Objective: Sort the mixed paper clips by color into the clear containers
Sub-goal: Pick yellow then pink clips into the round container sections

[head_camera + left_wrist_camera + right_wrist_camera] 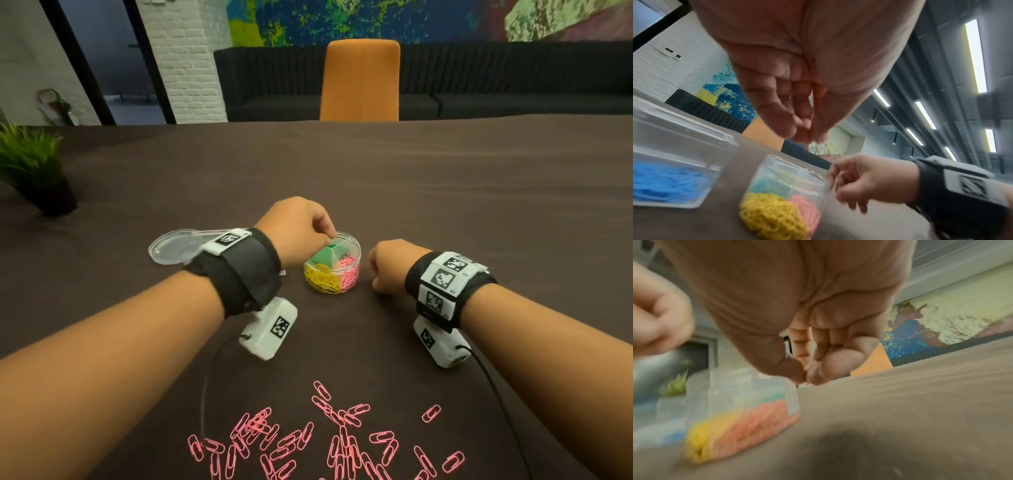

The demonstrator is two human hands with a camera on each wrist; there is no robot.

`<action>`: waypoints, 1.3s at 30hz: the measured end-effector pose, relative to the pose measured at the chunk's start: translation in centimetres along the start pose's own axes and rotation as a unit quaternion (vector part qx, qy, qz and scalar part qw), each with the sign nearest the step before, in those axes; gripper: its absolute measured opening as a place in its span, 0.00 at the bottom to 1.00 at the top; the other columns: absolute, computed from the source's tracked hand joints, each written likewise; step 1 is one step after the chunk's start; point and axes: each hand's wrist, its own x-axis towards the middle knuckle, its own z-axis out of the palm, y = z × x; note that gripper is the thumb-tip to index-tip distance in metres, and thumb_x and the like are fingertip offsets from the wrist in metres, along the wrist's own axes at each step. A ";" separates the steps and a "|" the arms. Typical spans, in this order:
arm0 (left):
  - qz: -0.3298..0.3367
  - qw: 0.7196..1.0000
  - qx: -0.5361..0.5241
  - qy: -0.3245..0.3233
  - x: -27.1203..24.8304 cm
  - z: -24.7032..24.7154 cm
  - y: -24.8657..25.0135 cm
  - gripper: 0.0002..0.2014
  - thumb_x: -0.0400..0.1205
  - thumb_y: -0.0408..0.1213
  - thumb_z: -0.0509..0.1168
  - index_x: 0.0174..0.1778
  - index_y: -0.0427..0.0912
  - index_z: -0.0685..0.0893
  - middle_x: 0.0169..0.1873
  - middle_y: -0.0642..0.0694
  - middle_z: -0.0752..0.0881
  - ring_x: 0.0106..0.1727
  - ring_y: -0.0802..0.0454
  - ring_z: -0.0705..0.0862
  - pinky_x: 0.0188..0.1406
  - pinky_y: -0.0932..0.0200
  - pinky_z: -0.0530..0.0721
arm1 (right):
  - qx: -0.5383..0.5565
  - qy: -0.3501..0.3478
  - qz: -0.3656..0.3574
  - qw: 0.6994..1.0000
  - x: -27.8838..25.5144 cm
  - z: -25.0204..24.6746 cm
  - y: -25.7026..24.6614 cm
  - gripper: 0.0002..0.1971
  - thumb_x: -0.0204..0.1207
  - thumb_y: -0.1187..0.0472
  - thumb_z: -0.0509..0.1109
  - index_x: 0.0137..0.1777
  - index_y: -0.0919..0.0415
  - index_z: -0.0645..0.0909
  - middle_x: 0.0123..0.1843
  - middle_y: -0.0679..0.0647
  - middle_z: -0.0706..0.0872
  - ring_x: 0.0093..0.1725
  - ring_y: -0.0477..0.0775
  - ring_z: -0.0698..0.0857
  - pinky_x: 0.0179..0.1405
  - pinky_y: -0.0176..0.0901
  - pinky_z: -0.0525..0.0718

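Observation:
A round clear container stands mid-table, divided into sections of yellow, pink and green clips; it also shows in the left wrist view and, blurred, in the right wrist view. My left hand hovers over its far rim. Its fingertips are bunched against the thumb, and I cannot make out whether a clip is between them. My right hand sits just right of the container in a curled fist, with nothing showing in it. Several loose pink clips lie near the front edge.
A clear lid lies left of the container, under my left wrist. A clear box of blue clips stands to its left. A potted plant is at the far left. An orange chair stands behind the table.

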 end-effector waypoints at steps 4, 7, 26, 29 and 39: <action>0.026 0.995 0.045 -0.083 -5.6 -1.9 -2.7 0.03 0.78 0.39 0.72 0.44 0.52 0.90 0.36 0.62 0.87 0.40 0.67 0.83 0.47 0.63 0.81 | 0.155 0.149 -0.008 0.977 -0.9 -1.8 1.0 0.07 0.73 0.63 0.69 0.48 0.50 0.83 0.42 0.45 0.81 0.44 0.51 0.81 0.44 0.37 0.75; -0.015 0.974 0.112 -0.198 -10.5 -2.9 -5.2 0.03 0.79 0.44 0.71 0.47 0.58 0.88 0.41 0.63 0.88 0.44 0.68 0.84 0.52 0.63 0.82 | 0.238 0.198 -0.046 0.950 -0.9 -2.6 0.0 0.07 0.73 0.62 0.70 0.44 0.47 0.84 0.34 0.42 0.80 0.33 0.44 0.78 0.34 0.36 0.73; -0.008 0.946 0.152 -0.285 -22.6 -1.3 -2.9 0.41 0.74 0.70 0.65 0.83 0.68 0.57 0.64 0.63 0.66 0.66 0.62 0.73 0.69 0.58 0.75 | -0.124 -0.155 -0.234 0.952 -15.1 2.6 -10.4 0.42 0.70 0.23 0.61 0.79 0.47 0.68 0.71 0.50 0.69 0.66 0.53 0.76 0.64 0.55 0.82; 0.025 0.949 0.159 -0.271 -22.4 -0.2 -1.8 0.30 0.80 0.56 0.67 0.79 0.67 0.67 0.61 0.58 0.72 0.62 0.56 0.77 0.64 0.55 0.78 | -0.130 -0.148 -0.260 0.945 -16.1 3.4 -11.2 0.37 0.74 0.31 0.66 0.80 0.46 0.66 0.72 0.51 0.68 0.66 0.53 0.75 0.64 0.53 0.82; 0.047 0.956 0.165 -0.236 -22.1 0.0 -1.3 0.10 0.79 0.38 0.67 0.54 0.54 0.86 0.48 0.54 0.84 0.49 0.54 0.83 0.48 0.56 0.82 | -0.035 -0.112 -0.361 0.925 -16.3 4.9 -12.1 0.17 0.80 0.55 0.70 0.68 0.43 0.83 0.68 0.45 0.77 0.65 0.50 0.80 0.62 0.41 0.79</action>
